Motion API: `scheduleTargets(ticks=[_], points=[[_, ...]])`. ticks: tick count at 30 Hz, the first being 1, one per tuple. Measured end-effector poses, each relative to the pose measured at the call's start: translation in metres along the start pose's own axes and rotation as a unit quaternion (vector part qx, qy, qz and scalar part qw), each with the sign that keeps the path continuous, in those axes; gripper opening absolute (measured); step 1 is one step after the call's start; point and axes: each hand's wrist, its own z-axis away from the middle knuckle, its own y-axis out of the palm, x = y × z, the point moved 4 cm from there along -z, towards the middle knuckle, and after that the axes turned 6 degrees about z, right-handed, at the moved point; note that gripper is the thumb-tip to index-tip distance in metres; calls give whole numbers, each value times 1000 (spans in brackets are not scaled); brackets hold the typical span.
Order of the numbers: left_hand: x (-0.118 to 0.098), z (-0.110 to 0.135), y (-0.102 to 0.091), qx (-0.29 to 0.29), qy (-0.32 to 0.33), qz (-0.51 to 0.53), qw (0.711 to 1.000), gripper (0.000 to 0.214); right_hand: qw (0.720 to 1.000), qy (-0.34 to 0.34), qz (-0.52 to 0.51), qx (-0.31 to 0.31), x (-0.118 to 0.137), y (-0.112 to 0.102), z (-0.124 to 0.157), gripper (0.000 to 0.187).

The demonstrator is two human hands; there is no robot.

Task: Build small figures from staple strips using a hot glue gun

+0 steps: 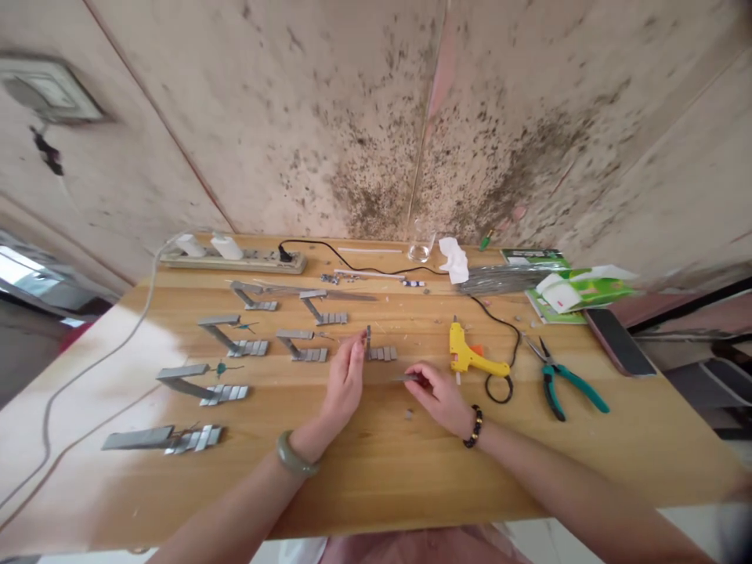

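My left hand (345,380) is closed at the upright of a small grey slatted model (383,354), its fingertips against the upright's left side. Part of the grip is hidden by the hand itself. To the right, my right hand (438,395) pinches a thin grey strip (406,378) between thumb and fingers, just above the wood and apart from the model. Beneath it lies a tiny grey scrap (409,413). Several similar grey models stand to the left, among them one with a bent arm (220,337) and another lying low (138,439).
A yellow glue gun (464,352) lies right of my right hand, with teal-handled pliers (579,388) and a phone (620,341) beyond. Along the wall are a power strip (258,261), a glass (419,249), white tissue (453,260) and a bundle of grey strips (505,278). Cables cross the table's left side.
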Motion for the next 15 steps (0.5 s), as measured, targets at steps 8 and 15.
scheduleTargets(ticks=[8,15], points=[[-4,-15,15,9,25,72,997,42,1000,7,4,-11,-3,4,1,14],[-14,-18,11,1,4,117,993,46,996,64,-55,-38,-9,1,1,20]])
